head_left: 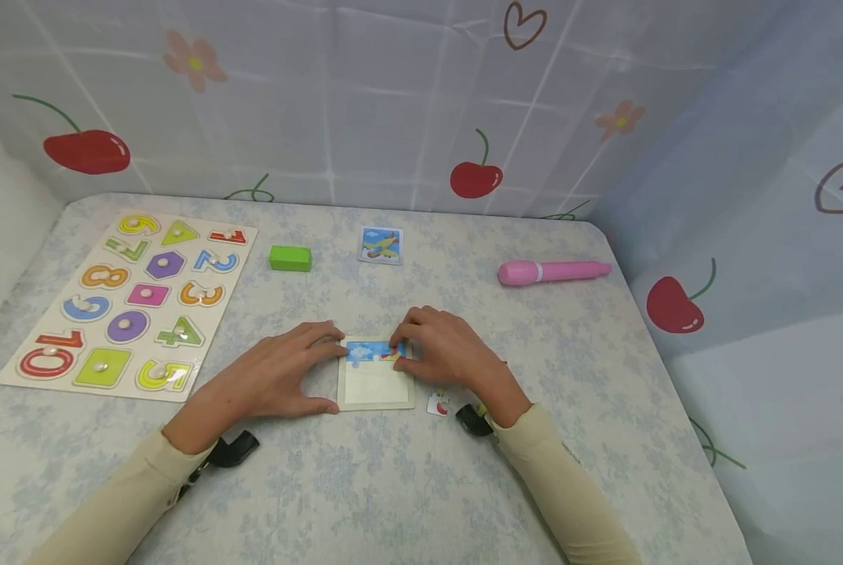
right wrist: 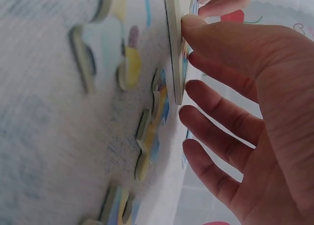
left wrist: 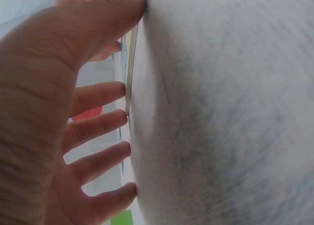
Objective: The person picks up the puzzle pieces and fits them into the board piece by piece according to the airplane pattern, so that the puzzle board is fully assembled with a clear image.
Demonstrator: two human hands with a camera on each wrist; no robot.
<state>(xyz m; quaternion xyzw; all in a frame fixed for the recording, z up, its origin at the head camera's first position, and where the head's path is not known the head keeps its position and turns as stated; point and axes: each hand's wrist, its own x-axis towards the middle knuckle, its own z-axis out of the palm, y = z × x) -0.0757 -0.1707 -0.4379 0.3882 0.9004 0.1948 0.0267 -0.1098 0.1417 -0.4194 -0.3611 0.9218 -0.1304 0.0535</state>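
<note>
A small square puzzle tray [head_left: 377,392] lies flat on the table, with blue sky pieces [head_left: 363,351] along its top row. My left hand [head_left: 278,375] rests at the tray's left side, fingers spread, thumb by the lower corner and fingertips by the upper edge. At the top right corner, my right hand [head_left: 439,349] pinches a puzzle piece [head_left: 395,355] with red on it between thumb and index finger. Its remaining fingers are spread in the right wrist view. Loose puzzle pieces [right wrist: 153,131] lie beside the tray, partly hidden under the right hand in the head view.
A number-and-shape board [head_left: 128,306] lies at the left. Behind the tray are a green block [head_left: 290,259] and a picture card with an airplane [head_left: 381,246]. A pink pen-shaped object [head_left: 554,272] lies at the back right. A patterned curtain [head_left: 393,102] borders the table.
</note>
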